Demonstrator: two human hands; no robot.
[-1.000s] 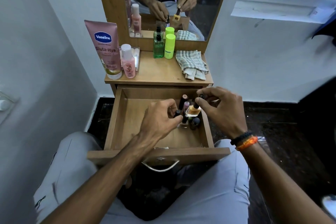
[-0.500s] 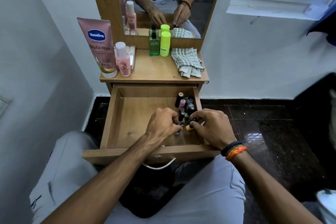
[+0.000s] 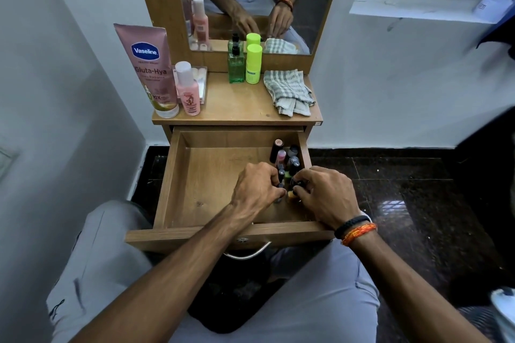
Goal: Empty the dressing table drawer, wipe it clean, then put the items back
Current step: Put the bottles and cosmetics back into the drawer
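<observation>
Reading "Vaseline" and "Gluta-Hya", a tall pink tube stands at the front left corner of the wooden dressing table top, just beside a small pink bottle. A clear green pump bottle and a lime cylinder stand at the back edge; a checked cloth lies crumpled at the right edge. In the open wooden drawer, small cosmetic bottles cluster along the right wall. Left hand and right hand curl their fingers round small bottles there.
</observation>
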